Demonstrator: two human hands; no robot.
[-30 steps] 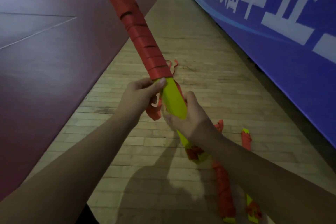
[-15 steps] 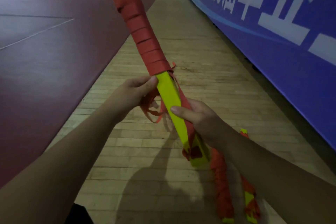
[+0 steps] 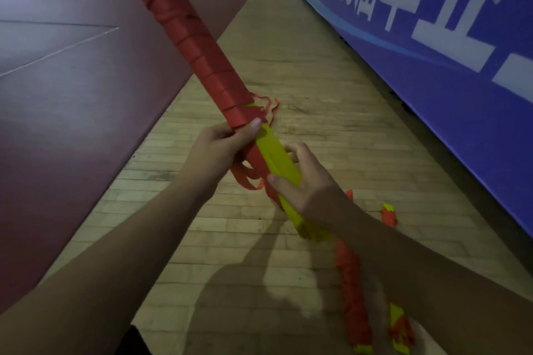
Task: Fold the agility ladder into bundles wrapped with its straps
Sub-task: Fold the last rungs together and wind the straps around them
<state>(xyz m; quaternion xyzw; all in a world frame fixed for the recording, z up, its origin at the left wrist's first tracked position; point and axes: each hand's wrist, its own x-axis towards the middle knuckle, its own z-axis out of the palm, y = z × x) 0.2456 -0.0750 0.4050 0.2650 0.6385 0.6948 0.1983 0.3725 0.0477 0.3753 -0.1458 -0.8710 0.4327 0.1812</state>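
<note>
I hold a bundle of yellow ladder rungs [image 3: 278, 158] slanting up to the left, its upper length wound in red strap [image 3: 199, 57]. My left hand [image 3: 222, 153] grips the bundle at the lower edge of the wrapping, thumb pressed on the last turn. My right hand [image 3: 300, 181] grips the bare yellow part lower down, with a loose red strap [image 3: 248, 179] looping between the two hands. The bundle's bottom end is partly hidden behind my right wrist.
Two wrapped bundles lie on the wooden floor [image 3: 288, 52] at the lower right, one long [image 3: 353, 302] and one further right [image 3: 389, 215]. A blue banner wall [image 3: 432, 52] runs along the right. Dark red court flooring [image 3: 72, 81] lies to the left.
My right hand went down the yellow rungs and has come back up round the bundle, carrying the loose strap. My left hand stayed at the wrapping's edge.
</note>
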